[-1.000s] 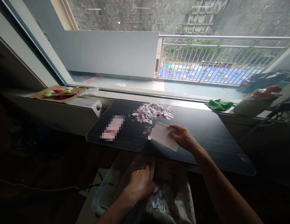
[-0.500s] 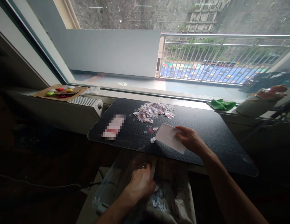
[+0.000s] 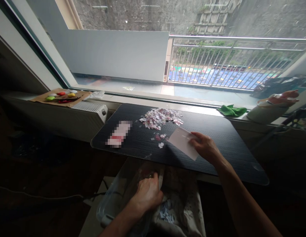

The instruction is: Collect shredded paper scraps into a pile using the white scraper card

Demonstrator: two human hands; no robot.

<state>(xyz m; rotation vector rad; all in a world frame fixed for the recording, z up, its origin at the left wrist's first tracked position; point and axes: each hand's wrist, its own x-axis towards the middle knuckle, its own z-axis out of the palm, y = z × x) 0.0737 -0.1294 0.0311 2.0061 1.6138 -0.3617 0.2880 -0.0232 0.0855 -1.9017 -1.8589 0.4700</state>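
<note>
A pale rectangular card [image 3: 182, 142] is pinched in my right hand [image 3: 204, 146], tilted just above the dark tabletop. Beside its left edge lie a few stray paper scraps [image 3: 161, 145]. A larger pile of torn, pinkish-white paper scraps [image 3: 161, 118] sits toward the window. Below the table's front edge, my left hand [image 3: 149, 192] is closed at the rim of a clear plastic box [image 3: 102, 209]; its fingertips are partly hidden. More bluish-white scraps [image 3: 167, 212] lie in the folds of a pale cloth [image 3: 193, 210] to its right.
The dark tabletop [image 3: 217, 154] carries a blurred-out pink and white item [image 3: 119, 134] at left. Behind are a radiator [image 3: 92, 108], a cardboard piece [image 3: 54, 98] with colourful things, a green cloth [image 3: 231, 111] and a pale container [image 3: 262, 111] on the sill.
My right hand has raised the card slightly and moved it right, away from the stray scraps. My left hand stays in nearly the same place.
</note>
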